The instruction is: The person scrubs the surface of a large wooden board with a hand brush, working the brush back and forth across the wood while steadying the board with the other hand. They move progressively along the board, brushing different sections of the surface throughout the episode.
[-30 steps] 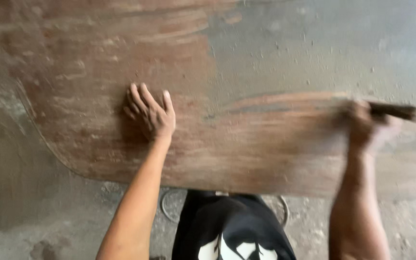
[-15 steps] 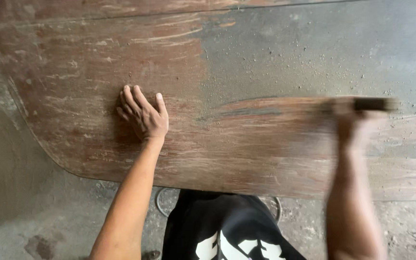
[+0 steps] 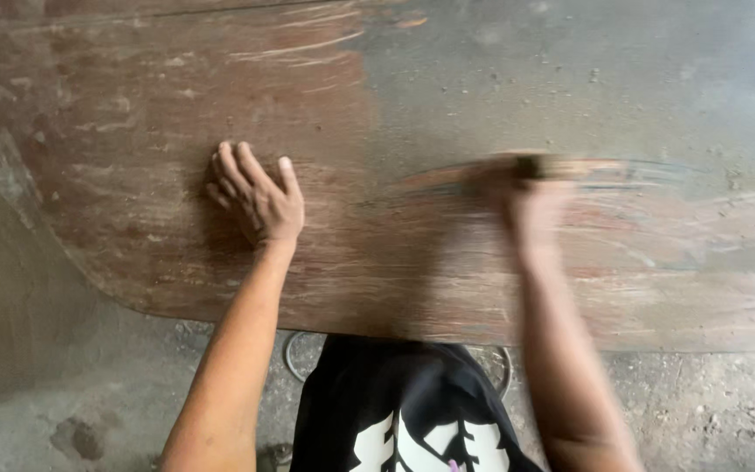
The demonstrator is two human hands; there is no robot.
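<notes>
Right hand has swept inward along the wooden board since half a second ago, now much nearer the left hand; left hand has kept its spot.

Nearest: black garment with white print at the board's near edge, grey concrete floor under it, stained and gritty. A metal ring shows partly beneath the near edge.

Board: flat, broad, near-left corner rounded. Left part reddish-brown, scratched, pale streaks; far right part coated in dull grey dust. A curved swept band, brown showing through, runs right from the right hand.

Left hand: flat on the brown wood, fingers spread, palm down, pressing, holding nothing.

Right hand: motion-blurred, grip closed around a small dark tool at the board's middle; tool touches the surface, kind cannot be told through the blur.

Beyond the hands: only more board, grey dust with fine grit specks.
</notes>
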